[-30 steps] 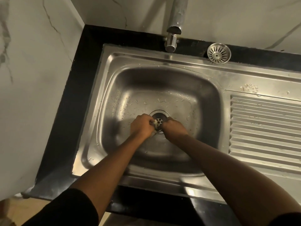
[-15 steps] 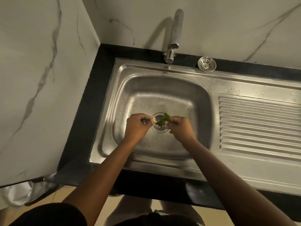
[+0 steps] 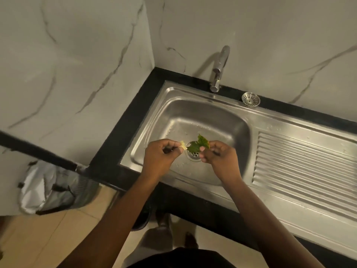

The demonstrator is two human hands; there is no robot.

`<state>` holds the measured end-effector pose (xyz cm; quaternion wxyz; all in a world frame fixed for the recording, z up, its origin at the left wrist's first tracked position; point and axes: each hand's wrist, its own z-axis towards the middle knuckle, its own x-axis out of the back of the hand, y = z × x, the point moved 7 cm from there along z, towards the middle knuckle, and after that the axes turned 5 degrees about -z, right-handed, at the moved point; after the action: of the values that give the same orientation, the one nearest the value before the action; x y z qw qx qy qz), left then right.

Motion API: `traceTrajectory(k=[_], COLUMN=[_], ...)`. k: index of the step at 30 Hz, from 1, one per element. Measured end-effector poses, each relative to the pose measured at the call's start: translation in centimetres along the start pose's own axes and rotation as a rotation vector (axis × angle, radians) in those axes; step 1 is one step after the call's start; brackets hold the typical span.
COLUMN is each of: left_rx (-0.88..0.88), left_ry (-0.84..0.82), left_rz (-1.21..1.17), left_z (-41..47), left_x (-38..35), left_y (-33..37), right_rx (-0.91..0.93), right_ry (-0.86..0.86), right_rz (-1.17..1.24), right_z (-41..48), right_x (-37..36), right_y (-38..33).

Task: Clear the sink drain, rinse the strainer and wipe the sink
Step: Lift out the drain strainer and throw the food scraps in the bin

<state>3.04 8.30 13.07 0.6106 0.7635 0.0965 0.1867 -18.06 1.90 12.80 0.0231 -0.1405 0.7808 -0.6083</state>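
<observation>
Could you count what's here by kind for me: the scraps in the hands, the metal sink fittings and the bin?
Food scraps: 2, a green leaf pinched by the right hand, a pale yellow bit pinched by the left hand.
Round steel strainers: 1.
Chrome taps: 1.
Stainless steel sinks: 1.
Bag-lined bins: 1.
Total: 6.

Reaching forward and down. Pinching pale scrap [image 3: 183, 146] in left hand [image 3: 160, 154], green leaf [image 3: 198, 145] in right hand [image 3: 222, 157], held close together, level.

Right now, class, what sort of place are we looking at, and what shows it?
Most likely a home kitchen: a stainless steel sink with a ribbed drainboard, a tap behind it, and a lined bin nearby.
</observation>
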Motion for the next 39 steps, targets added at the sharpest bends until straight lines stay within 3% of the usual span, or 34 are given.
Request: traceTrajectory(k=[13,23,29,39], left_rx=[0.008,0.169,0.270,0.492], left_ry=[0.350,0.621,0.652,0.690], left_rz=[-0.038,-0.062,-0.070,-0.068], left_z=[-14.0,-22.4,-24.8,-23.8], left_x=[8.0,18.6,23.3,25.1], left_y=[-1.6,-9.9,-17.5,-30.7], right_rx=[0.075,0.068,-0.011,-0.251], right_ry=[-0.394,-0.651,-0.628,-0.580], right_rz=[-0.035,-0.334,-0.481,-0.642], right_z=[-7.3,-13.4,-15.4,-14.6], right_x=[-8.0,-20.1,-26.2,-34.5], right_y=[-2.0,2.4,7.6,20.1])
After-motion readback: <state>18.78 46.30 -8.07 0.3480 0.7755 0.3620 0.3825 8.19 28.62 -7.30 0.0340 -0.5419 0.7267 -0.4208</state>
